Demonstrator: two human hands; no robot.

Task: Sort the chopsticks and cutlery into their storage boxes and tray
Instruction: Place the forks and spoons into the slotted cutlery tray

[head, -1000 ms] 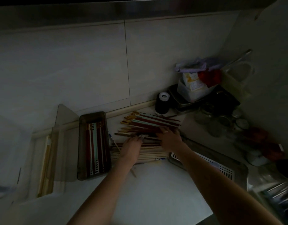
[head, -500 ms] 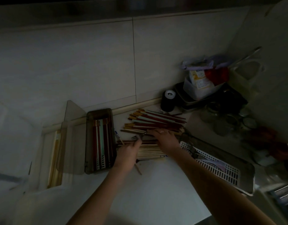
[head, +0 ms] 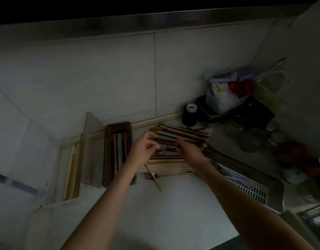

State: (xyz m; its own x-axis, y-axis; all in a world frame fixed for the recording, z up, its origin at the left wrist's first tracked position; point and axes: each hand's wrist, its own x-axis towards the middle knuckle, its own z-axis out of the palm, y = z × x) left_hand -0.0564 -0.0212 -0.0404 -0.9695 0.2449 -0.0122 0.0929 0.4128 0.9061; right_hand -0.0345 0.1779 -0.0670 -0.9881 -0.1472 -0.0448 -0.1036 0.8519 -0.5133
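Observation:
A pile of coloured chopsticks (head: 184, 134), red, teal and gold-tipped, lies on the counter by the wall. In front of it lie a row of pale wooden chopsticks (head: 166, 166) and a fork (head: 149, 175). My left hand (head: 143, 149) curls thumb and fingers round the left ends of the coloured chopsticks. My right hand (head: 189, 151) reaches into the middle of the same pile, its fingertips hidden. A brown storage box (head: 108, 159) to the left holds red and teal chopsticks. A clear box (head: 65, 159) further left holds wooden ones.
A white perforated cutlery tray (head: 252, 188) sits in a metal tray at the right. A black cylinder (head: 190, 115), a white tub of packets (head: 222, 98) and several glass jars (head: 252, 139) crowd the back right corner. A loose wooden chopstick (head: 154, 179) lies slanted over the fork.
Both hands have moved away from the wooden chopsticks, back to the coloured pile. The fork, formerly under my left hand, now shows.

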